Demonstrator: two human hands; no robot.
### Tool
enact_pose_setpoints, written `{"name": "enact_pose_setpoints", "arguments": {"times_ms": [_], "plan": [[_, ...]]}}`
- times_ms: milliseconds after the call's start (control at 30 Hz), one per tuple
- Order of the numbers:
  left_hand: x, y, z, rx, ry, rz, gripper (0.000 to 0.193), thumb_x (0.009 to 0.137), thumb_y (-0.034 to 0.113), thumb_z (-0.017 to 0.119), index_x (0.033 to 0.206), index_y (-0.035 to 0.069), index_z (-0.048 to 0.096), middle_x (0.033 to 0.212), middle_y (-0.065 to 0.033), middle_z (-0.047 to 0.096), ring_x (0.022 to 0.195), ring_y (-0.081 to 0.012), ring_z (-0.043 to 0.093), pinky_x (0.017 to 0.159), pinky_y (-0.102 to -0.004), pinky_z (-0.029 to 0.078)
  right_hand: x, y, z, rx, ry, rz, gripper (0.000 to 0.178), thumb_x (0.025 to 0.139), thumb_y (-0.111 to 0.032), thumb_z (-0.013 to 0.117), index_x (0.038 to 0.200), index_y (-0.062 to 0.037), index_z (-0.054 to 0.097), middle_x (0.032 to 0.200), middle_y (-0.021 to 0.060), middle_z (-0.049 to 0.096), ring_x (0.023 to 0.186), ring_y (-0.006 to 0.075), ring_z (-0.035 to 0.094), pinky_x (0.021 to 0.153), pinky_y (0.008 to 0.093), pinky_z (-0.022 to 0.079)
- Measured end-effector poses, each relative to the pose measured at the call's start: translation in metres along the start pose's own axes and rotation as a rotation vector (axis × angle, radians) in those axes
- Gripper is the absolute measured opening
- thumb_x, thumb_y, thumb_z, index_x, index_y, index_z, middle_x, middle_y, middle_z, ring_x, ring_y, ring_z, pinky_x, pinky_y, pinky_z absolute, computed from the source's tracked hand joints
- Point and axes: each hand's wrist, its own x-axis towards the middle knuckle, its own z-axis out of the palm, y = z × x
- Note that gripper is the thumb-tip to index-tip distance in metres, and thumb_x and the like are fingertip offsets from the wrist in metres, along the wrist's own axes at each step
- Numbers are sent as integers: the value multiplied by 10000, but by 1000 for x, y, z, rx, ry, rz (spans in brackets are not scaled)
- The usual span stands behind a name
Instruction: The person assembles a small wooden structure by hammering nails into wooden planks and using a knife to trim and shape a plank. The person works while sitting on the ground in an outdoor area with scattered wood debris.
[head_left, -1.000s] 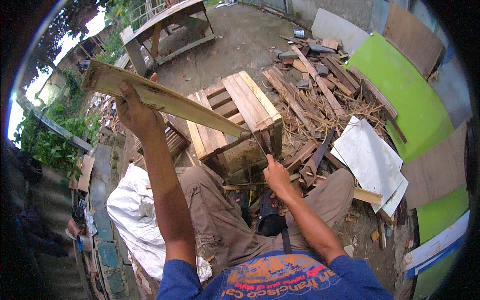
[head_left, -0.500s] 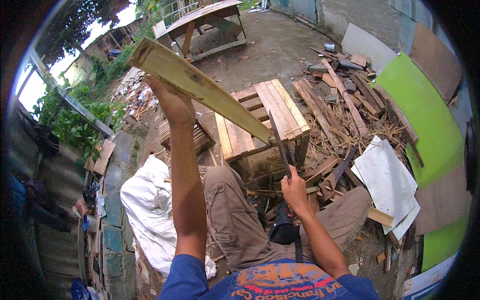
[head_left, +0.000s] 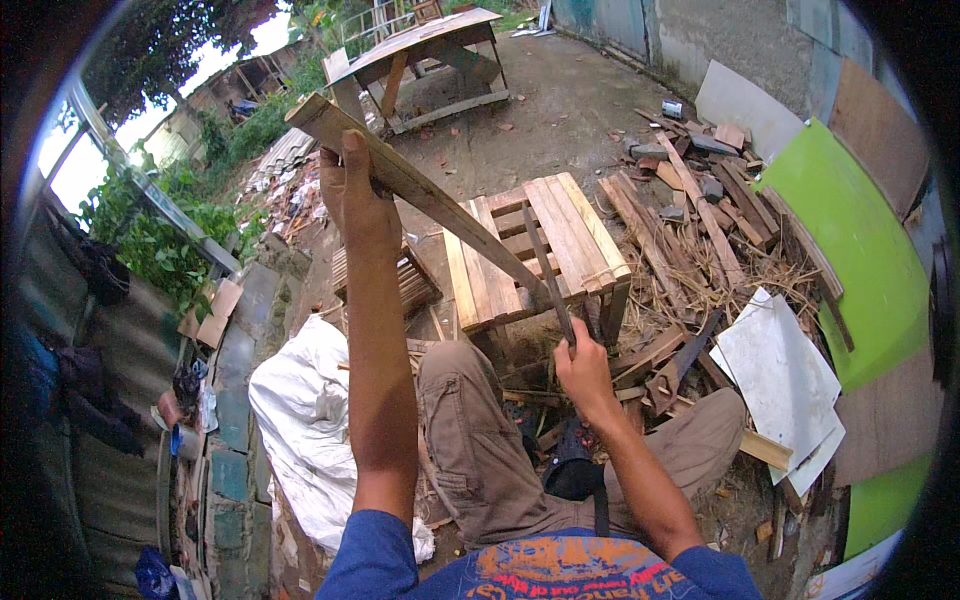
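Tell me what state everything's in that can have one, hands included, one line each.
Left hand: closed around the plank
Wooden plank: tilted, upper end gripped
Right hand: closed on the blade's handle
Long dark blade: unsheathed, crossing near plank's lower end
Slatted wooden stand: upright
White cloth: crumpled
White sheets: overlapping
Table: upright

A slatted wooden bench point(head_left: 575, 235) stands on grey-brown ground point(head_left: 560, 125); scrap wood point(head_left: 703, 212) lies heaped there, right of it.

Open-air yard workshop | wooden plank point(head_left: 450, 213) | scrap-wood pile point(head_left: 703, 215) | bare ground point(head_left: 570, 115) | grey wall point(head_left: 715, 45) | green plants point(head_left: 160, 225)
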Motion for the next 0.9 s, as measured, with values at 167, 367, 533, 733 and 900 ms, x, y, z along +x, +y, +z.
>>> {"name": "enact_pose_setpoints", "arguments": {"times_ms": [167, 367, 533, 733, 900], "plan": [[-2, 2, -3, 8, 9, 36, 373, 978, 374, 627, 1147, 63, 508, 906, -44, 584, 795, -168, 599, 719, -330, 519, 38, -125, -30, 155, 2, -194, 287, 965, -143, 554, 1209, 6, 526, 722, 249, 616, 699, 436, 665, 602, 460, 497], [-23, 16, 28, 170, -11, 27, 373, 1000, 362, 596, 1175, 48, 497, 951, -47, 578, 870, -156, 590, 760, -330, 498, 75, -206, -36, 208, 96, -491, 298, 960, -98, 538, 1244, -13, 503, 782, 265, 625, 758, 460, 668, 613, 466, 510], [-24, 12, 31, 227, -78, 64, 412, 1021, 316, 563, 1291, 30, 442, 1087, -89, 580, 986, -182, 592, 859, -343, 498, 85, -209, -38, 181, 98, -463, 324, 943, -91, 526, 1253, -7, 485, 881, 292, 632, 820, 493, 643, 676, 526, 510], [-25, 10, 37, 2, -172, 10, 384, 1009, 223, 591, 1292, 29, 417, 1178, -83, 562, 1098, -143, 523, 974, -315, 415, 101, -230, -61, 180, 224, -642, 297, 960, -115, 532, 1236, -5, 519, 787, 245, 632, 722, 432, 677, 615, 454, 514], [-29, 10, 50, -58, -201, -37, 332, 1019, 193, 570, 1269, 29, 424, 1174, -84, 569, 1104, -135, 534, 975, -316, 428, 113, -258, -84, 155, 188, -697, 303, 959, -108, 527, 1244, -4, 519, 725, 194, 616, 640, 311, 695, 572, 390, 507]]}}
